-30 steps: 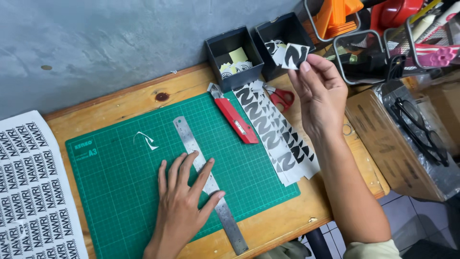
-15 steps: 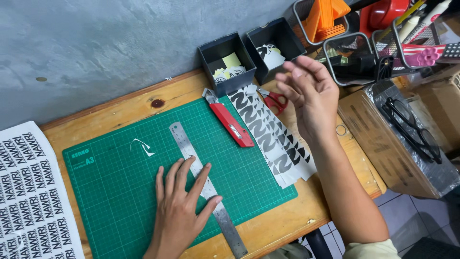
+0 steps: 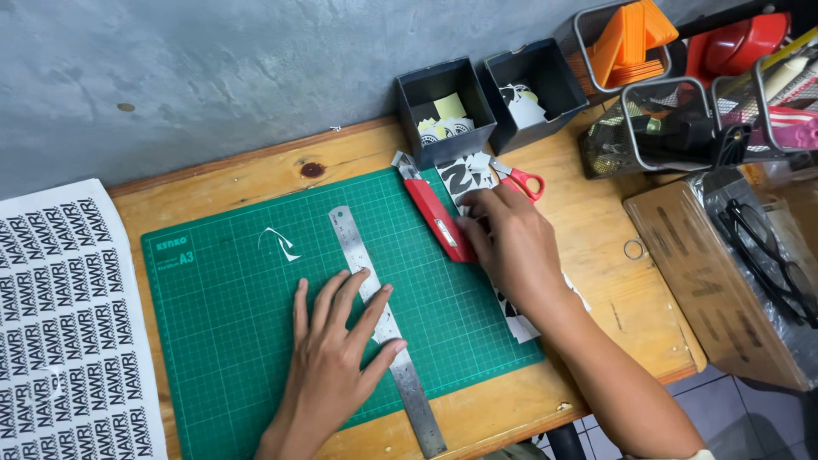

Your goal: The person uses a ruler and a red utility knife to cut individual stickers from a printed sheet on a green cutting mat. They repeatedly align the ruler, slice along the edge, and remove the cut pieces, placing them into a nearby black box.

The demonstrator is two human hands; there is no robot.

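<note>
On green cutting mat point(image 3: 230, 341) | my left hand point(image 3: 336, 362) lay flat, open, pinning steel ruler point(image 3: 383, 328) | my right hand point(image 3: 511, 247) rested loosely curled on sticker strip point(image 3: 464, 177), gripping nothing I could tell, touching red utility knife point(image 3: 439, 220) | strip judged light, floppy, tearable; best taken by an edge | scissors point(image 3: 521, 181), two dark boxes point(image 3: 443, 111) crowded table point(image 3: 596, 247) behind.

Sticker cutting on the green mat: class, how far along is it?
Done: cut stickers fill two dark boxes. In hand: the left hand rests on the steel ruler; the right hand touches the red utility knife and sticker strip. Left: the uncut printed sheet.
</note>
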